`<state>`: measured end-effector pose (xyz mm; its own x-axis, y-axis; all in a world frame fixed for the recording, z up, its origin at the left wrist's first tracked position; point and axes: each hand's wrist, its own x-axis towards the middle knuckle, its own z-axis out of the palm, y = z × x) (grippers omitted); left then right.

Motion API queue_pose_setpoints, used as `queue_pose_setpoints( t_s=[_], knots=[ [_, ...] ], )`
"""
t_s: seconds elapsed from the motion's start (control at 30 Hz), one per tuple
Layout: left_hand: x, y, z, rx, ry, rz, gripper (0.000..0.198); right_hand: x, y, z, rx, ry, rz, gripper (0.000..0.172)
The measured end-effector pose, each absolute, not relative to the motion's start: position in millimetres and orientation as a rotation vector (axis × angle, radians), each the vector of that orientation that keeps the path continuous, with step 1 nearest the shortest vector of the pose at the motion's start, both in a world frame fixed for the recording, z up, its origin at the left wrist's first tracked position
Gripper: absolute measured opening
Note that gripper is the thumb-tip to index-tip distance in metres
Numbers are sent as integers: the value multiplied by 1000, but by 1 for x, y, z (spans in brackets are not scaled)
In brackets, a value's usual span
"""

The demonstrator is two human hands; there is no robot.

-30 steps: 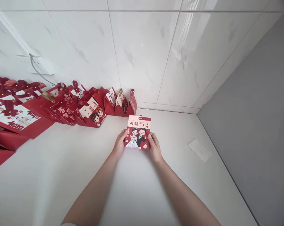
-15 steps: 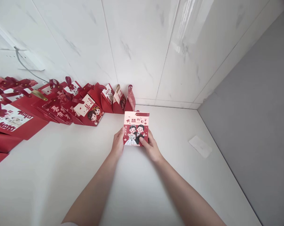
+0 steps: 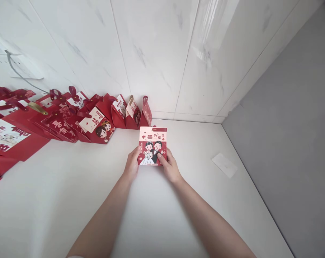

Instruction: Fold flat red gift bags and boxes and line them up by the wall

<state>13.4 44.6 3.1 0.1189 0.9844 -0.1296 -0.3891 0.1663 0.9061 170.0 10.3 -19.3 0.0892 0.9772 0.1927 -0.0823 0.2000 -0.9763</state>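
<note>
Many red gift boxes [image 3: 60, 125] crowd the left side of a pale desk [image 3: 71, 197], some leaning on one another, with ribbon loops [image 3: 145, 100] on top; behind them a grey cord [image 3: 10, 64] hangs against a white marbled wall [image 3: 151, 53]. Toward the middle, the left hand [image 3: 131, 163] grips the left edge of a small pink-and-red box [image 3: 151, 145] printed with a cartoon wedding couple. This box is in front of the row's right end, directly between the two hands — neither is clearly nearer — and its longer side runs away from the wearer. On its right edge, the right hand [image 3: 172, 170] presses a thumb onto the printed front. Both hands' fingers are closed around the edges, their tips hidden; whether the box touches the desk, I cannot tell. Farther right, well apart, lies a white slip [image 3: 224, 165], then a plain grey panel [image 3: 281, 143].
</note>
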Motion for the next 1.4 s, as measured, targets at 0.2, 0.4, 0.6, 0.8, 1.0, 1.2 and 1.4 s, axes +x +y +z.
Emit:
queue_pose_setpoints(
  t_s=[0.2, 0.4, 0.6, 0.8, 1.0, 1.2, 1.4],
  knots=[
    [13, 45, 1, 844, 916, 1208, 50, 172, 11, -20, -1056, -1161, 1037, 36],
    [15, 48, 0, 871, 1007, 1295, 48, 166, 6, -19, -1087, -1141, 1020, 42],
    [15, 62, -2, 714, 1140, 1601, 42, 203, 38, -26, -1395, -935, 620, 56],
    [14, 66, -6, 693, 1187, 1710, 42, 284, 114, -32, -1752, -1659, 526, 52],
    [9, 64, -15, 794, 1242, 1627, 44, 362, 145, -38, -2031, -1621, 473, 56],
    [9, 63, -15, 830, 1258, 1596, 46, 432, 126, -51, -2410, -1269, 286, 75],
    [10, 64, -16, 837, 1250, 1592, 46, 439, 118, -55, -2481, -1276, 292, 82]
  ],
)
